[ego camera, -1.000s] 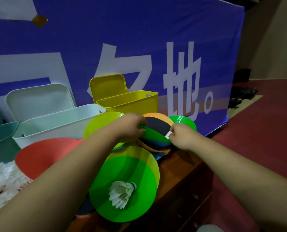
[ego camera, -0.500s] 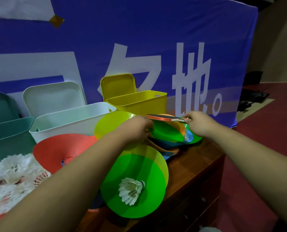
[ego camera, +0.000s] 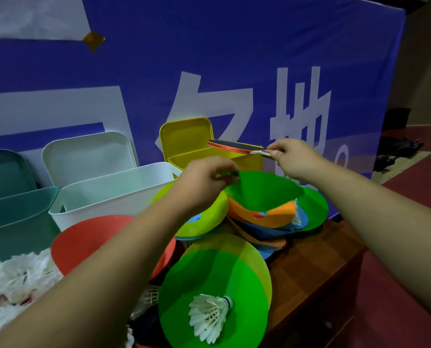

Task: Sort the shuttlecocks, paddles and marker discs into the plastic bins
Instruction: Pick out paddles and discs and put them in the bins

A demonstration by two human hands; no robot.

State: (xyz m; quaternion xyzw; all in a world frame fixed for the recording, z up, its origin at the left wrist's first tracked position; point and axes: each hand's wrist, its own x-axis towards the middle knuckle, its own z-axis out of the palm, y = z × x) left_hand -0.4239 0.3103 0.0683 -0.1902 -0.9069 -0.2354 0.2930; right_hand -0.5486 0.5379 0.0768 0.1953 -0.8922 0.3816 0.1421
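Lying level in the right hand [ego camera: 293, 158], paddle [ego camera: 234, 146] points left.

You have one paddle [ego camera: 234, 146] in view, pinched by its handle in your right hand [ego camera: 295, 159]. Left of that grip stand three bins: the teal bin [ego camera: 16, 217], the white bin [ego camera: 109, 197] and the yellow bin [ego camera: 252, 163], each with one lid [ego camera: 88, 154] propped behind it. Your left hand [ego camera: 207, 182] pinches one green disc [ego camera: 264, 189]. Counting it, at least eight discs [ego camera: 91, 239] show, overlapping below that grip. Two shuttlecocks lie singly nearer you than both grips, one shuttlecock [ego camera: 209, 317] low down and a second shuttlecock [ego camera: 297, 214] under your right-hand grip. The heap [ego camera: 13, 280] far left is too tangled to count.
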